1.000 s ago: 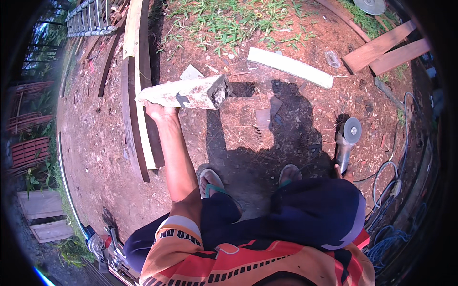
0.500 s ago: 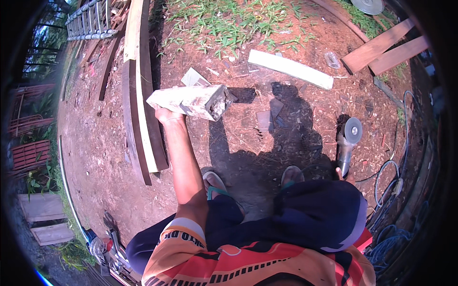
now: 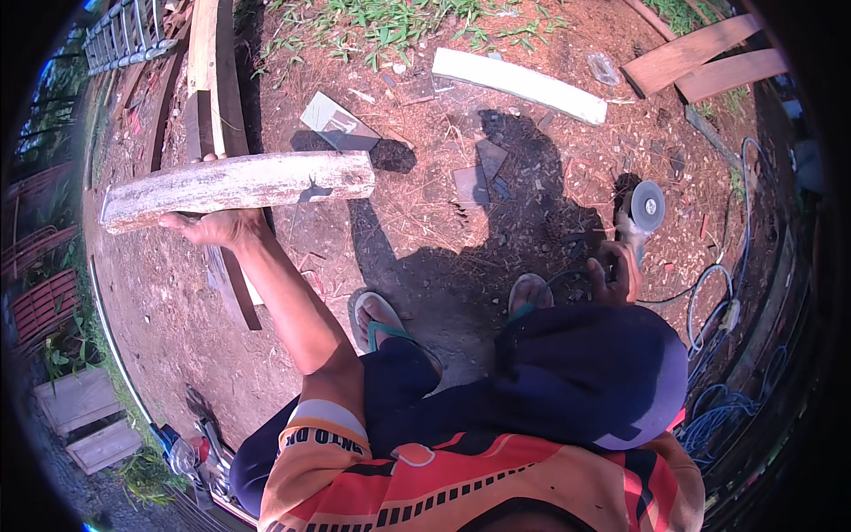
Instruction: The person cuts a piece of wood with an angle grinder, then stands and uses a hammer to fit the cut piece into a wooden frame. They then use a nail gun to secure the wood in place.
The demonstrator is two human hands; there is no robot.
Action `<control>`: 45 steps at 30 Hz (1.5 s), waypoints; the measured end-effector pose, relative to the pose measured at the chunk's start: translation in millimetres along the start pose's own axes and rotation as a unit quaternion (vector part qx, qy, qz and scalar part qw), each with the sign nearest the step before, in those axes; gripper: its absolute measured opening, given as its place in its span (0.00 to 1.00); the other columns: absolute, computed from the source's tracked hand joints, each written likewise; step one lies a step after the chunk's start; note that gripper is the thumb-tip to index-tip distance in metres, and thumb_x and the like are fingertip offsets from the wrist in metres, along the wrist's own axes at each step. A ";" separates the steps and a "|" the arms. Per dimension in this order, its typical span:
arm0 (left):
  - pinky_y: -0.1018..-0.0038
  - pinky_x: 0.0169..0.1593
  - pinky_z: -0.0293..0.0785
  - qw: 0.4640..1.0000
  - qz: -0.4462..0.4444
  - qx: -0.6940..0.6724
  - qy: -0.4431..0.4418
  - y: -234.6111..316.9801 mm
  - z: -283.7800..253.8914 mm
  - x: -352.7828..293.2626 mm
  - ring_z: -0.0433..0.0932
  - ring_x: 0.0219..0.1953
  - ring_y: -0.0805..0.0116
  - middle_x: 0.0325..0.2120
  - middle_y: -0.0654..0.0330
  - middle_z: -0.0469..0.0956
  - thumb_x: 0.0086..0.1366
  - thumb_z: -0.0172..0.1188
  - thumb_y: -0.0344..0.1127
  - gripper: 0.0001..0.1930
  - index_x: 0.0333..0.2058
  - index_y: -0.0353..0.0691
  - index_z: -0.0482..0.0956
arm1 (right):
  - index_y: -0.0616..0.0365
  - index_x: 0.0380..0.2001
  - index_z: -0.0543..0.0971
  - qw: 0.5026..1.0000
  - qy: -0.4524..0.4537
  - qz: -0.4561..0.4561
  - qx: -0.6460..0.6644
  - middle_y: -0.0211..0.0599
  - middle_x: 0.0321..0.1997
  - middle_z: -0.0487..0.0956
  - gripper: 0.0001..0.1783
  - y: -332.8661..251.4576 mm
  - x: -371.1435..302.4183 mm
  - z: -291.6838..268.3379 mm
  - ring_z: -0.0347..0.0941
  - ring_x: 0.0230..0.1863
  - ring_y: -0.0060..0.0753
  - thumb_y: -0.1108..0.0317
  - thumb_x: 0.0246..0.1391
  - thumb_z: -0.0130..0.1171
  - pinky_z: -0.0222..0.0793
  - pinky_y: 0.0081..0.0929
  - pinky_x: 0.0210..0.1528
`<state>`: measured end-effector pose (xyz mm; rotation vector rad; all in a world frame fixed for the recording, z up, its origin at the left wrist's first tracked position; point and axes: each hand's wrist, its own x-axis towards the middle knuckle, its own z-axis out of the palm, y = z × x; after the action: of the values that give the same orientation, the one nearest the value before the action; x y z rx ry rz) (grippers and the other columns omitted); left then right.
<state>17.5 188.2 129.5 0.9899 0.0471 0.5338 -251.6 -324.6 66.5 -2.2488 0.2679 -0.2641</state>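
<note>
We are seeing the block (image 3: pixel 239 188) swinging leftward over the last half second: it is now stretching across the left-centre of the frame, crossing in front of the beams (image 3: pixel 213 53). Its rough end was facing us before; now its long, worn white side is showing instead. For the work, we are judging this as a turning of the block, with its weight resting on one hand alone.

The left hand (image 3: pixel 229 229) is gripping the block from beneath, its thumb lying along the near edge and its fingertips just showing over the far one. At the right of the frame, the right hand (image 3: pixel 618 273) is showing more of itself than before, its fingers curling loosely beside the body of the grinder (image 3: pixel 632 232). It is perhaps keeping hold of the tool, but we are not seeing enough to tell how firmly. The disc (image 3: pixel 649 206) is facing up at us.

The block is hiding the left palm, most of its fingers and a stretch of the beams. The right hand is covering the grinder's rear. In the lower left, tools (image 3: pixel 199 452) are blurring together at the rim, and in the upper left the frame is cutting off a ladder (image 3: pixel 133 35).
</note>
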 end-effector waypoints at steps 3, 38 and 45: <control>0.48 0.44 0.83 1.000 -0.001 -0.024 -0.009 0.9 -4.7 -2.4 0.83 0.38 0.47 0.40 0.41 0.80 0.54 0.48 0.82 0.51 0.59 0.41 0.69 | 0.62 0.44 0.77 0.996 -0.058 -0.018 0.069 0.43 0.38 0.77 0.17 -9.8 20.9 25.0 0.77 0.40 0.41 0.71 0.51 0.68 0.72 0.32 0.44; 0.35 0.60 0.65 0.926 -0.056 -0.199 0.316 28.2 -59.1 -37.1 0.66 0.57 0.35 0.57 0.30 0.60 0.68 0.23 0.72 0.50 0.68 0.27 0.45 | 0.67 0.65 0.64 0.969 -0.131 -0.204 0.052 0.59 0.60 0.73 0.35 -40.9 251.6 153.9 0.73 0.58 0.54 0.49 0.65 0.48 0.65 0.43 0.62; 0.38 0.60 0.65 0.914 -0.043 -0.160 0.372 -11.1 -21.2 -18.9 0.70 0.50 0.39 0.51 0.33 0.64 0.65 0.20 0.76 0.53 0.67 0.27 0.46 | 0.68 0.58 0.68 0.896 -0.161 -0.105 0.400 0.44 0.51 0.75 0.40 -131.7 143.6 129.4 0.72 0.48 0.33 0.37 0.65 0.46 0.66 0.34 0.55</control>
<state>-0.3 191.5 104.9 0.4186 0.6628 0.7849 -64.8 -188.0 100.9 -1.4587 -0.2355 -0.0803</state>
